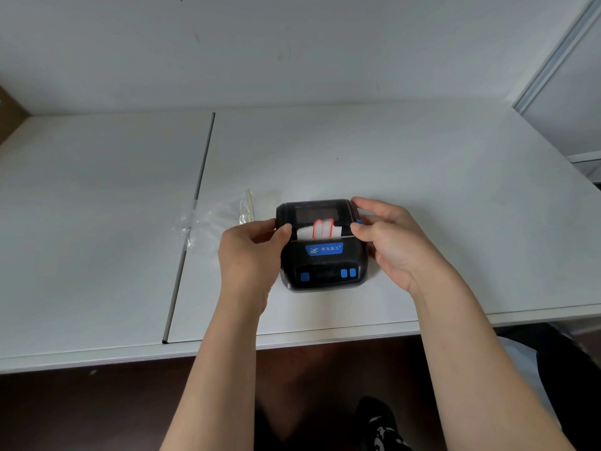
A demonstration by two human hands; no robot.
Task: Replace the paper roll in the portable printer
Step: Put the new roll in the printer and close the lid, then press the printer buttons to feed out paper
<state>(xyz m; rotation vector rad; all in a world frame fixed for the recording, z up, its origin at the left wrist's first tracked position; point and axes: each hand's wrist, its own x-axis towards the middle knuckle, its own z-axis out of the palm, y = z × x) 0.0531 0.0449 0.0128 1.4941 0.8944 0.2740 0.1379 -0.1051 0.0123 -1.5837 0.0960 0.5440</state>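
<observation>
This looks like an office or plain workroom. Two white laminate bench (pixel 390 151) tops butt together along a grey seam (pixel 192 219) and stand against a bare, lightly scuffed white wall (pixel 292 43), with a white partition panel in an aluminium frame (pixel 553 53) rising at the right. A small black portable printer (pixel 322 255) with blue buttons and a clear zip bag (pixel 214 219) lie on the bench, above a dark brown floor (pixel 97 411).

Matt black plastic printer (pixel 323 255), clear crinkled bag (pixel 214 219).
</observation>
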